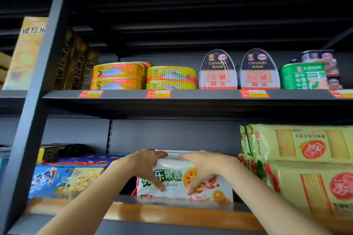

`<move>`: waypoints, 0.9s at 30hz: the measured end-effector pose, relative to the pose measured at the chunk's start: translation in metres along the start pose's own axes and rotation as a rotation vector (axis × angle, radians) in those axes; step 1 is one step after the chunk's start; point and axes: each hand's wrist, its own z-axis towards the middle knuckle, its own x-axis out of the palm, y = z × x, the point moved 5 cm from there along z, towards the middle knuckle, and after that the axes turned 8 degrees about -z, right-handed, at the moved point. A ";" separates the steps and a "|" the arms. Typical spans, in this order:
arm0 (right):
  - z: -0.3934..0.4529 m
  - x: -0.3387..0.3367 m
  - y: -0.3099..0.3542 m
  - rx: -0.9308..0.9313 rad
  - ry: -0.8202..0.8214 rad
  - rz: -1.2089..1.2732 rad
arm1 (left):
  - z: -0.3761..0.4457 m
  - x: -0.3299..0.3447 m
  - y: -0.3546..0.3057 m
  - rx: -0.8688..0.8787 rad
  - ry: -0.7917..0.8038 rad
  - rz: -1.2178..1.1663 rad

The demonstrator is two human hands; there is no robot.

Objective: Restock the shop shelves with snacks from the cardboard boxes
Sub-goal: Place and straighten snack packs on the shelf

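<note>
A white snack pack (172, 177) with green lettering and fruit pictures stands on the lower shelf (172, 213), between blue cookie boxes and yellow-green cracker packs. My left hand (145, 166) grips its upper left part, fingers over the top and thumb down the front. My right hand (202, 170) grips its upper right part the same way. More white packs show just behind it.
Blue cookie boxes (65, 177) lie left of the pack, yellow-green cracker packs (305, 158) are stacked right. The upper shelf (191, 94) carries fish tins (118, 75), canned ham (218, 70) and a green tin (303, 76). A grey upright post (38, 82) stands at left.
</note>
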 end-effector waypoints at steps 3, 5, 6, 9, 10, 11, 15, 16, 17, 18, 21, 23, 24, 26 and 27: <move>-0.011 -0.011 -0.006 0.021 -0.037 -0.023 | -0.002 -0.002 -0.005 -0.048 0.032 0.100; -0.024 -0.022 -0.020 0.055 -0.058 0.015 | -0.002 -0.006 -0.017 -0.052 0.027 0.219; -0.032 -0.026 -0.030 0.077 -0.045 0.007 | -0.001 -0.007 -0.028 -0.020 0.017 0.229; -0.051 -0.023 -0.050 0.137 0.064 -0.095 | 0.005 -0.003 -0.073 0.111 0.026 0.169; -0.054 -0.017 -0.052 0.146 0.087 -0.101 | 0.008 0.002 -0.086 0.139 0.042 0.150; -0.054 -0.011 -0.052 0.152 0.083 -0.080 | 0.011 0.006 -0.095 0.157 0.054 0.142; -0.050 -0.002 -0.051 0.161 -0.044 0.049 | 0.017 0.012 -0.098 0.184 -0.002 0.105; -0.049 -0.003 -0.050 0.147 -0.063 0.063 | 0.016 0.011 -0.095 0.189 -0.013 0.089; -0.048 -0.004 -0.047 0.132 -0.073 0.076 | 0.014 0.009 -0.092 0.192 -0.018 0.081; -0.047 -0.004 -0.044 0.115 -0.083 0.090 | 0.012 0.008 -0.088 0.187 -0.017 0.082; -0.040 -0.005 -0.029 0.058 -0.105 0.126 | 0.007 0.002 -0.075 0.140 0.012 0.109; -0.037 -0.008 -0.025 0.032 -0.090 0.189 | 0.004 -0.001 -0.065 0.109 0.042 0.114; -0.037 -0.012 -0.026 0.032 -0.103 0.250 | 0.003 -0.002 -0.062 0.099 0.054 0.114; -0.041 -0.029 -0.037 0.083 -0.246 0.383 | 0.001 -0.004 -0.056 0.084 0.078 0.098; -0.044 -0.036 -0.046 0.122 -0.339 0.391 | 0.001 -0.003 -0.054 0.078 0.092 0.083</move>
